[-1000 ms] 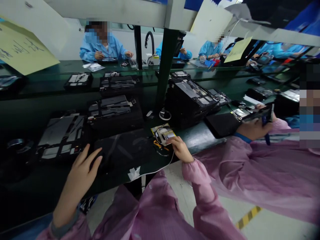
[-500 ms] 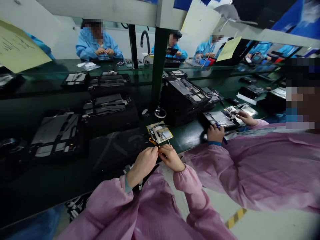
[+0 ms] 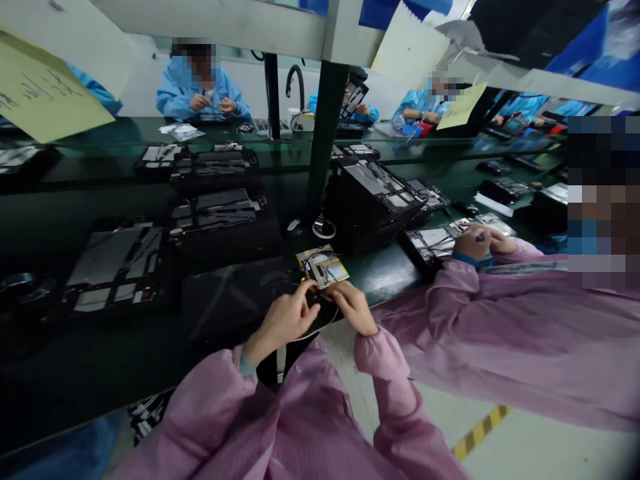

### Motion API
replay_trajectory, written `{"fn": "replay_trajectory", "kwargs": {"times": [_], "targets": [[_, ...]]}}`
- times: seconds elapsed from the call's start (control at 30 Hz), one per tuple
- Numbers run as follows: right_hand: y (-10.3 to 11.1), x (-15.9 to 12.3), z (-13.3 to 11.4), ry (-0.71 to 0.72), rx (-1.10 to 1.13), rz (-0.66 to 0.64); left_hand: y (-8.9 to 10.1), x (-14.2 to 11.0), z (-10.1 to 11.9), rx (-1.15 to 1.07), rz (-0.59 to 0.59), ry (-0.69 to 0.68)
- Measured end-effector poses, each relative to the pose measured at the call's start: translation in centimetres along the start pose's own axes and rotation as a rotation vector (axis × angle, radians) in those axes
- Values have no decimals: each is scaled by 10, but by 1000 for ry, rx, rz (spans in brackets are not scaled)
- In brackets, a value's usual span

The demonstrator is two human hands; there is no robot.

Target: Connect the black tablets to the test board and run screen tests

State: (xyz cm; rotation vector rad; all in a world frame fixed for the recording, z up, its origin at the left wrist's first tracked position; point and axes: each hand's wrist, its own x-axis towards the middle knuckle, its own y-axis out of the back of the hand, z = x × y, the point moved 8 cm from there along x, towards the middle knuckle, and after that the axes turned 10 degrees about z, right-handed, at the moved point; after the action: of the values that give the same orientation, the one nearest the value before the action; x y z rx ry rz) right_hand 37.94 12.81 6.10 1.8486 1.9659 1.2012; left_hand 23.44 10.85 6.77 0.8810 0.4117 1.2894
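A pale circuit board (image 3: 320, 272) with dark cables lies on a yellow-edged silvery sheet (image 3: 340, 268) at the bench's near edge. My left hand (image 3: 286, 319) is open, thumb and forefinger spread, with the forefinger's tip at the board's lower left corner. On the other side, my right hand (image 3: 356, 308) has its bent fingers together at the board's lower right edge. What it pinches there is too small to make out. Between my hands a small orange-brown strip shows below the board, and a thin white cable (image 3: 327, 325) loops under them.
A flat black panel (image 3: 233, 293) lies to my left. Stacks of black-framed device panels stand farther left (image 3: 120, 263), behind (image 3: 220, 220) and to the right (image 3: 375, 193) of a green post (image 3: 327, 133). A pink-sleeved co-worker's hands (image 3: 475, 245) work at a panel close on my right.
My hands, pinched together before, have come apart; the left thumb and forefinger have spread. The co-worker's left hand has moved right to join the other. The view has shifted slightly.
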Motion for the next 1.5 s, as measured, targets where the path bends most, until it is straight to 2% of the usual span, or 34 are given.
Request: {"fn": "replay_trajectory", "kwargs": {"times": [0.07,0.13,0.23,0.33,0.47,0.67,1.07,1.5], "targets": [[-1,20,15,-110,-139,42,22,19,-10,21,93,0],[-17,42,24,-167,-301,21,33,43,-22,175,176,-27],[-51,65,25,-172,-409,-39,21,72,-44,287,160,-17],[-71,72,24,-173,-489,-73,2,85,-57,273,122,-30],[-73,72,23,-158,-564,-113,-8,85,-64,244,90,-39],[-75,75,22,-121,-646,-193,-9,85,-67,204,80,-36],[-85,79,2,-78,-809,-246,-18,85,-71,213,59,-61],[-87,89,-3,-150,-778,-292,-10,90,-69,94,58,-44]]}}
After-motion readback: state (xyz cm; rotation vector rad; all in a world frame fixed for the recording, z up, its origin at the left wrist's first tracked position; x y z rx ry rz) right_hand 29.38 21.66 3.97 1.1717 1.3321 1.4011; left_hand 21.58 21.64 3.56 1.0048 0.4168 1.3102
